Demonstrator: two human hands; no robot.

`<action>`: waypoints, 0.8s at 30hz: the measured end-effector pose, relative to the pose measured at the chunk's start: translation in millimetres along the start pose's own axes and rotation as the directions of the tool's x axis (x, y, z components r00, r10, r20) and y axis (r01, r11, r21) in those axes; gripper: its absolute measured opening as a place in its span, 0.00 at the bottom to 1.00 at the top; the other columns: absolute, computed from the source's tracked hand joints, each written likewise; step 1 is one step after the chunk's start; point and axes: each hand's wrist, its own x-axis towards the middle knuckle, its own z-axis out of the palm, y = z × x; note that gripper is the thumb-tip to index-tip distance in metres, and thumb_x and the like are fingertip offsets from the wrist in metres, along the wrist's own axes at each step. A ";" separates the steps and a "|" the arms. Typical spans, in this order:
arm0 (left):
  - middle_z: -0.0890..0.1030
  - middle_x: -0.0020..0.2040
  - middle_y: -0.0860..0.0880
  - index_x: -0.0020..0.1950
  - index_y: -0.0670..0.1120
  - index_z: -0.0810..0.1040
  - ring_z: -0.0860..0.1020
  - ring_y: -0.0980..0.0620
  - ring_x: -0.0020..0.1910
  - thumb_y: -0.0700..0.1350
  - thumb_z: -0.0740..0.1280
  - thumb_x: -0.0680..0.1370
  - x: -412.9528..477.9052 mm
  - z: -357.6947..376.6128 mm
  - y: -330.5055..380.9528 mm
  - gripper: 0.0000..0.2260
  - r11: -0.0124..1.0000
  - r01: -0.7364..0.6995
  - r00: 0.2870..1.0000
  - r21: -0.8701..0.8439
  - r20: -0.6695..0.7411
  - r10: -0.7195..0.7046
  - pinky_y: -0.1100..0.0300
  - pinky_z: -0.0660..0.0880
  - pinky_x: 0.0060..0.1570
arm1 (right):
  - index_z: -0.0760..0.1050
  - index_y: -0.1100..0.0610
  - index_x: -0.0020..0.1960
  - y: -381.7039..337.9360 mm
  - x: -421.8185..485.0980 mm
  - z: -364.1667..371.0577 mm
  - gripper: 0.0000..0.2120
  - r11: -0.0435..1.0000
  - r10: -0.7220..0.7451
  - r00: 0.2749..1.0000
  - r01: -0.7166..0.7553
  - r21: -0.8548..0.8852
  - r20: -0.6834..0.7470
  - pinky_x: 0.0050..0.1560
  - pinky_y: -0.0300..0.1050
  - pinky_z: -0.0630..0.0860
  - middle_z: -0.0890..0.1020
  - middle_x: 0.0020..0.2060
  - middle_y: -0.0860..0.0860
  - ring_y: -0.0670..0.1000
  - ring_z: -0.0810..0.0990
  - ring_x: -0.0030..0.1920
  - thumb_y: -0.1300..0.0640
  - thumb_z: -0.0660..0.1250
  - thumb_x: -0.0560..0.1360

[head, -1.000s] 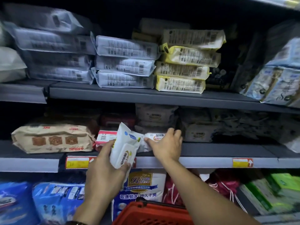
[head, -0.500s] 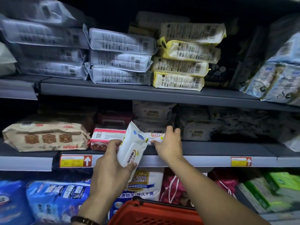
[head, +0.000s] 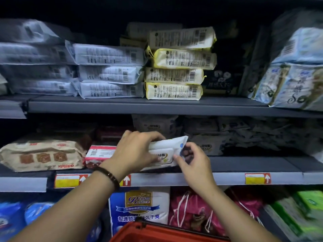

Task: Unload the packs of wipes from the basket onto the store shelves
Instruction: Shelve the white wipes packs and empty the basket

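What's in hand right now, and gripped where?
One white wipes pack, held by both hands: the left hand grips its left end, fingers over the top; the right hand pinches its right edge.

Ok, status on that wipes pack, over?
Left grip holds white wipes pack, right grip pinches its right end. Pack tilted at middle shelf front. Red-and-white pack close on its left.

left hand (head: 138,152): reaching forward, fingers curled in grip (knuckles up) | right hand (head: 194,161): seemingly pinching
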 end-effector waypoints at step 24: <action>0.74 0.69 0.45 0.69 0.52 0.75 0.73 0.39 0.64 0.48 0.71 0.74 -74.5 56.8 27.3 0.23 0.993 0.021 0.997 0.112 -0.082 -0.012 0.43 0.78 0.57 | 0.83 0.50 0.52 -13.5 -56.9 -47.9 0.04 0.948 0.062 0.996 -0.038 -0.315 0.065 0.54 0.48 0.79 0.85 0.45 0.48 0.49 0.82 0.46 0.52 0.74 0.78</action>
